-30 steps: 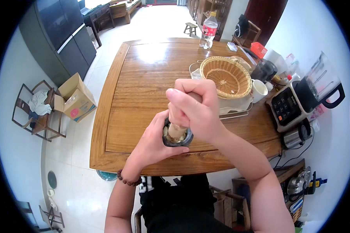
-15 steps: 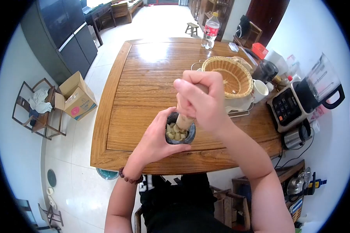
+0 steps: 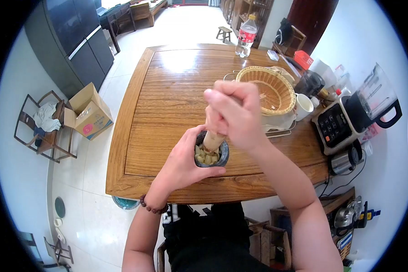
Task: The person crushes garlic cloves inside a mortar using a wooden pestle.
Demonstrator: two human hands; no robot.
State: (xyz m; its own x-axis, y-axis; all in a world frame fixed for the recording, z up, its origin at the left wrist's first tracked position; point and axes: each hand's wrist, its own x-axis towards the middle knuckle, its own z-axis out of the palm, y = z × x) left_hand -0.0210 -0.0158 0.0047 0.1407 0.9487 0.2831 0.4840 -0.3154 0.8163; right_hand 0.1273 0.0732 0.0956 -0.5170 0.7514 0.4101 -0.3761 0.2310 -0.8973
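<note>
A dark stone mortar (image 3: 221, 159) stands on the wooden table near its front edge, with pale garlic cloves (image 3: 206, 157) inside. My left hand (image 3: 184, 157) wraps round the mortar's left side, thumb along the near rim. My right hand (image 3: 237, 113) is closed in a fist round a wooden pestle (image 3: 211, 140). The pestle's lower end is down in the mortar among the cloves; its upper part is mostly hidden by my fingers.
On the table (image 3: 167, 95), a wicker basket (image 3: 281, 93) sits beyond my right hand. A white mug (image 3: 303, 106), a blender (image 3: 344, 120) and a steel kettle (image 3: 342, 162) line the right side. A plastic bottle (image 3: 245, 38) stands at the far edge.
The pestle's lower end has shifted slightly left within the mortar. My left hand still holds the mortar in nearly the same place.
</note>
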